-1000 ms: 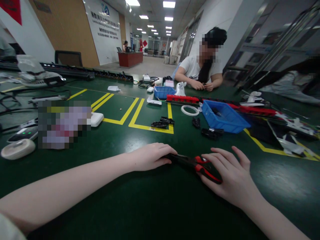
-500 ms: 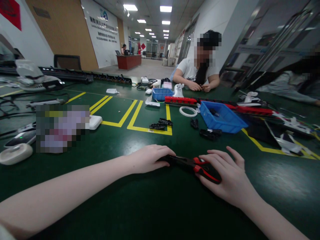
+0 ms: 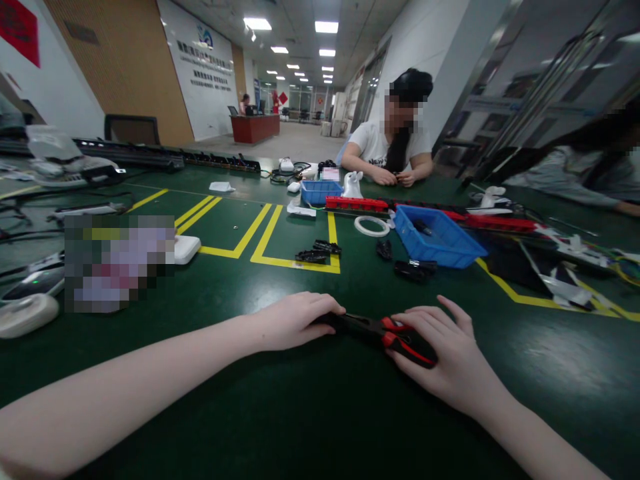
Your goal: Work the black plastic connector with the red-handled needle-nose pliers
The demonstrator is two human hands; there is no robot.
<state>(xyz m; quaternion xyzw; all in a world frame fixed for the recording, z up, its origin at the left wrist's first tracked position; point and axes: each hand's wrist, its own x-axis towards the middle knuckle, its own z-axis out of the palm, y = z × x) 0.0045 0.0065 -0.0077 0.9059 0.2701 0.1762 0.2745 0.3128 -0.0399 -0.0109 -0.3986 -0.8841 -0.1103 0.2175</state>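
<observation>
- Table: dark green, marked with yellow tape; bare beneath both hands, which gives me room to rest the wrists.
- Blue bin: beyond the right hand, apart from it.
- Right hand: grip closed about the handles of the pliers, little finger raised. I judge an even, light squeeze best.
- Left hand: grip narrow, thumb and fingertips pinching a dark piece. I should brace this hand, leaving the pliers to do the moving.
- Pliers: between the hands, nose pointing at the left fingertips, handles spread. I cannot tell whether the nose has closed. Aligning it with the piece should limit slipping.
- Black parts: beside the yellow tape, well clear of the pliers.
- Dark piece: at the nose of the pliers, mostly hidden by fingers; I would expose more of it.
</observation>
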